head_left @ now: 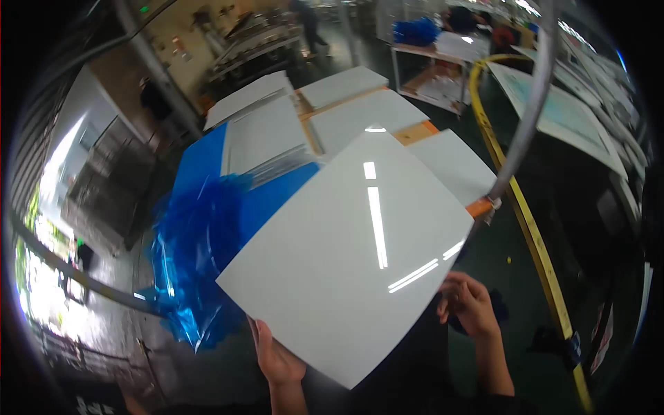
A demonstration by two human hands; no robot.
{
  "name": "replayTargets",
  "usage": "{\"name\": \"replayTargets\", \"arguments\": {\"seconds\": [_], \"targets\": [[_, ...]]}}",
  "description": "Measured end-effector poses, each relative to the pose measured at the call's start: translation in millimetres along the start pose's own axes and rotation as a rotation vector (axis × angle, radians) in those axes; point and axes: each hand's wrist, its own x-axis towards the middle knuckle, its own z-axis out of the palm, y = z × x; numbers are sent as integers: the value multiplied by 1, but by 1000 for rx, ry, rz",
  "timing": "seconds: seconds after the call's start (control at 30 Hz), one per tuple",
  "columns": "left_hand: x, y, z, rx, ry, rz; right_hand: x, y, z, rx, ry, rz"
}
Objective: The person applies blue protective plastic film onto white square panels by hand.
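A glossy white square sheet (pixel 332 249) fills the middle of the view, tilted, with ceiling lights reflected in it. My left hand (pixel 280 356) grips its lower left edge; the thumb shows at the side and the fingers are hidden behind. Beside the right edge is my right hand (pixel 470 304), its fingers curled in. I cannot make out whether anything is pinched there, or whether it touches the sheet. Crumpled blue plastic film (pixel 194 256) hangs in a heap to the left of the sheet.
Several white panels (pixel 366 117) lie ahead on orange-edged supports, with a flat blue sheet (pixel 197 162) at their left. A metal pole (pixel 529 114) and a yellow rail (pixel 526 207) run along the right. More panels (pixel 560 117) lean beyond. People (pixel 308 24) are in the background.
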Motion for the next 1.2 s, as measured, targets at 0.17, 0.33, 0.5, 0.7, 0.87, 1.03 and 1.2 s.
{"name": "replayTargets", "arguments": {"seconds": [0.17,0.33,0.5,0.7,0.87,1.03,1.2], "targets": [[28,-29,45,48,-86,-23,45,-28,-6,-47,158,-99],[50,-51,82,115,-42,7,96,-51,-19,-43,217,-68],[74,-77,110,70,-156,-83,127,-57,-44,27,230,-123],[46,-129,141,148,-153,-107,146,-63,-67,80,370,-187],[0,-171,112,506,-368,-52,144,-65,-83,-25,483,-229],[18,-210,90,858,-352,222,159,-47,-102,-42,547,-280],[39,-224,94,872,-257,85,161,-34,-115,-29,579,-249]]}}
